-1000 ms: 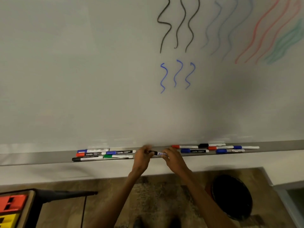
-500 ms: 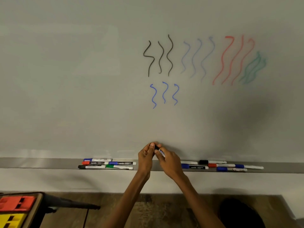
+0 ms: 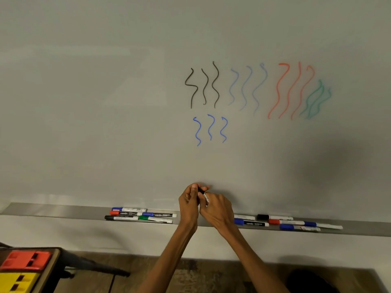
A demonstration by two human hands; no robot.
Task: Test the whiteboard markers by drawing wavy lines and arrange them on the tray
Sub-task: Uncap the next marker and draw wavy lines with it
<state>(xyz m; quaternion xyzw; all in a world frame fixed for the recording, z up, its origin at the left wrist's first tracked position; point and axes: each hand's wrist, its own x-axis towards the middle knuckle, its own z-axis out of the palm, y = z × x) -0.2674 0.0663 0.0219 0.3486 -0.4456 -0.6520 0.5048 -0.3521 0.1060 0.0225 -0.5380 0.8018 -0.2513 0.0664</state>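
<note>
Both hands hold one black-capped marker (image 3: 203, 193) just above the grey tray (image 3: 53, 210), in front of the whiteboard (image 3: 105, 102). My left hand (image 3: 189, 205) grips its black cap end and my right hand (image 3: 218, 210) grips its white barrel. On the tray, several markers (image 3: 139, 216) lie grouped at the left and several more markers (image 3: 289, 223) lie at the right. Wavy lines in black (image 3: 203, 85), pale blue, red, green and bright blue (image 3: 210, 130) are drawn on the board.
A low stand with a red block (image 3: 25, 260) and a yellow block (image 3: 17, 281) sits at the bottom left. A dark round object (image 3: 311, 282) lies on the floor at the bottom right.
Both hands lifted the black-capped marker from tray level to just above it, drawing close together around it. The view tilted up, showing more of the board.
</note>
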